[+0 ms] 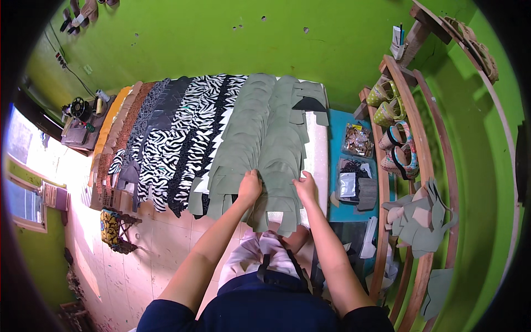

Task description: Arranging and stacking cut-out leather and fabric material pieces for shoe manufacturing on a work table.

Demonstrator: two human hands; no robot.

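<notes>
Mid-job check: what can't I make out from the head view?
Head view: the lower sage-green flat sheet pieces, mostly hidden by overlapping ones.
Head view: whether the bare left hand and bare right hand grip one piece or several; the hands hide this.
Head view: small brown bits in a clear plastic tub, too small to identify.
Head view: brown shoes, cut off by the upper edge.

- Navy short-sleeved T-shirt [265,314], plain across the front
- Left sleeve [166,317] and right sleeve [366,321], dark, loose, ending above the elbows
- Pale pinkish-white shorts [239,264], creased
- Narrow dark strap [265,262] hanging at the waist
- Left hand [250,188] and right hand [306,190], bare
</notes>
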